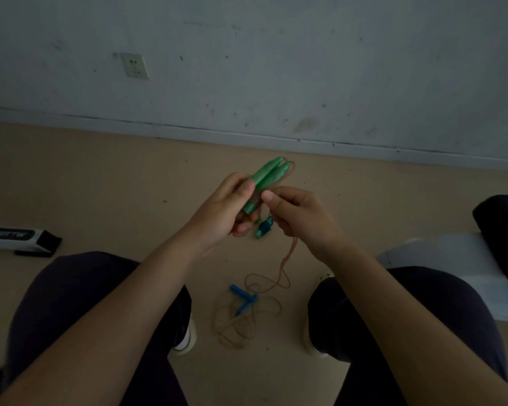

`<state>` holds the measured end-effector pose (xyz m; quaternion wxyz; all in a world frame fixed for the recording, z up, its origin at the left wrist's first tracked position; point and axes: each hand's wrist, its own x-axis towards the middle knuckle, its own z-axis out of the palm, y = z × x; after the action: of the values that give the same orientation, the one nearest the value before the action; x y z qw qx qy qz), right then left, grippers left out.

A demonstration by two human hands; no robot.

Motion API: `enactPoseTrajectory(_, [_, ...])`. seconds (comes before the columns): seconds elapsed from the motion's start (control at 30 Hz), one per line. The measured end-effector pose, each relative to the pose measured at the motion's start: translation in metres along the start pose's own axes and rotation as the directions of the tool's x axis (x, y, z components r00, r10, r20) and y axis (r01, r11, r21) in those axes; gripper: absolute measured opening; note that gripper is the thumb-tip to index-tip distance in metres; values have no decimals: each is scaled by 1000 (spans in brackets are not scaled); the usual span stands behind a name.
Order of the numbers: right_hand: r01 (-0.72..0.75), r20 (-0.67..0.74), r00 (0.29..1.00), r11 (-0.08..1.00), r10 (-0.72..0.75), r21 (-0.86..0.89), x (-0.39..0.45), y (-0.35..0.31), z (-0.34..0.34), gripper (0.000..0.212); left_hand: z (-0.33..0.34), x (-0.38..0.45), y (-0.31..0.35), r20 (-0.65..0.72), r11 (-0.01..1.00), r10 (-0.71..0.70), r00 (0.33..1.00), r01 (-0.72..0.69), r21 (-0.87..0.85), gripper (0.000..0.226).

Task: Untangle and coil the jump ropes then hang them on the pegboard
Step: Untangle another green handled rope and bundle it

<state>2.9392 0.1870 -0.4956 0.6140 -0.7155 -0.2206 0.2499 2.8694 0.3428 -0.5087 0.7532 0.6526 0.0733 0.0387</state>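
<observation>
**Green handles in left hand, rope trailing to floor**

Left hand (228, 208), centre of frame: fingers curled round a pair of green handles (266, 178) held side by side, tips pointing toward upper right, thumb lying along the near handle. Right hand (298, 216) just beside it, thumb tip at the handles' lower part, fingers curled in. It looks to be pinching the thin orange-brown rope (288, 256) there, though the exact contact is blurred.

The rope loops round the handle tips, then drops from under the right hand to the tan floor (100, 177). It ends in a loose tangle of loops, lower centre, between the person's knees (79, 288).

In that tangle lie two blue handles (242, 297), crossed in a rough T. Another small green-and-blue piece (264, 227) shows just below the hands; can't tell whether it hangs or lies on the floor.

Wall socket (134, 65) upper left on a scuffed grey wall. Black-and-white box (18, 237) at left edge on the floor. Dark cushion over something white (452, 259) at right edge.
</observation>
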Motion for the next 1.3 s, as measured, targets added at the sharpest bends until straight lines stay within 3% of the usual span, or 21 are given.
enactPoseTrajectory(0.13, [-34, -1, 999, 988, 35, -149, -1, -5, -1, 28, -8, 3, 1, -117, 992, 78, 990, -65, 108, 18])
enactPoseTrajectory(0.33, [61, 87, 995, 957, -38, -285, -4, -10, -3, 19, -10, 7, -4, -199, 972, 83, 977, -34, 234, 12])
enactPoseTrajectory(0.57, [158, 128, 983, 952, -128, -264, -10, -24, -24, 22, -12, 5, -5, -72, 882, -77, 994, 102, 460, 17])
enactPoseTrajectory(0.63, [215, 93, 976, 939, -197, -269, -10, -26, -29, 20, -10, 2, -5, 48, 907, -142, 989, 111, 406, 12])
enactPoseTrajectory(0.73, [254, 63, 967, 893, -249, -373, -9, -24, -27, 20, -5, -1, -4, 210, 927, -193, 958, 108, 359, 28])
enactPoseTrajectory(0.87, [199, 1, 974, 858, -226, -474, -5, -15, -22, 15, -5, 0, -2, 314, 933, -178, 933, 59, 354, 40])
enactPoseTrajectory(1.0, [171, -51, 972, 838, -230, -519, -2, -8, -19, 14, -8, 0, 0, 326, 943, -173, 930, 62, 327, 24])
enactPoseTrajectory(1.2, [117, -52, 982, 808, -179, -577, 3, 0, -16, 11, -12, -1, -5, 242, 935, -143, 960, 51, 352, 27])
enactPoseTrajectory(1.3, [125, -88, 976, 851, -197, -510, 4, -1, -13, 17, -14, -2, -5, 204, 932, -103, 974, 23, 361, 28])
